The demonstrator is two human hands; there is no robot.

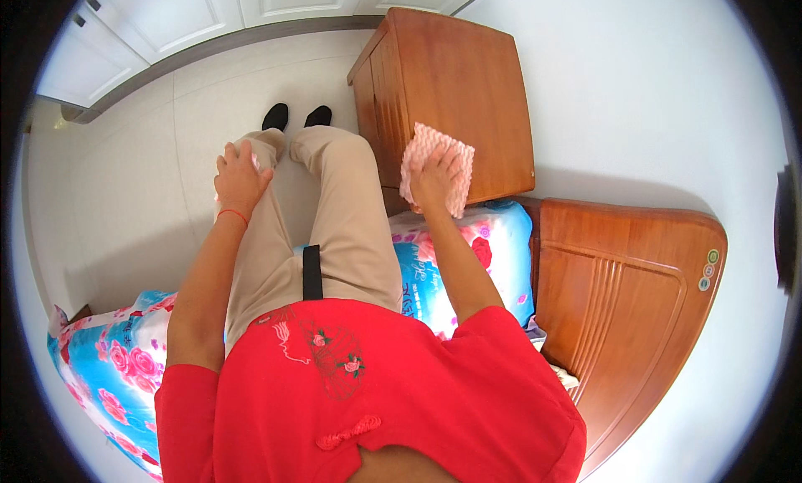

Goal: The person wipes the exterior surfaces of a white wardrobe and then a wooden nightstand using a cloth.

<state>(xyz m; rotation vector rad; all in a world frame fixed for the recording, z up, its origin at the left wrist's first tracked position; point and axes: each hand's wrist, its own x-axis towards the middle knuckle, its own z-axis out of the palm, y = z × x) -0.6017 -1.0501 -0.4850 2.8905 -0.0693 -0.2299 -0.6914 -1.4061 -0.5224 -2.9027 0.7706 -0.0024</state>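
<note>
My right hand [435,177] lies spread over a pink textured cloth [462,163], with the thumb at its lower left edge. Cloth and hand are at the near left edge of a wooden nightstand [476,101]. Over my left knee, my left hand [240,174] is bent around something pink and white that shows only at its edges; what it is, I cannot tell. A red cord circles the left wrist. Beige trousers [351,232] cover my legs, which are bent over the side of a bed.
A flowered blue and white bedspread [119,370] lies on both sides of me. The wooden headboard [626,295] stands at the right, against a white wall [633,107]. White cabinet doors [169,13] line the far side of the tiled floor [125,163].
</note>
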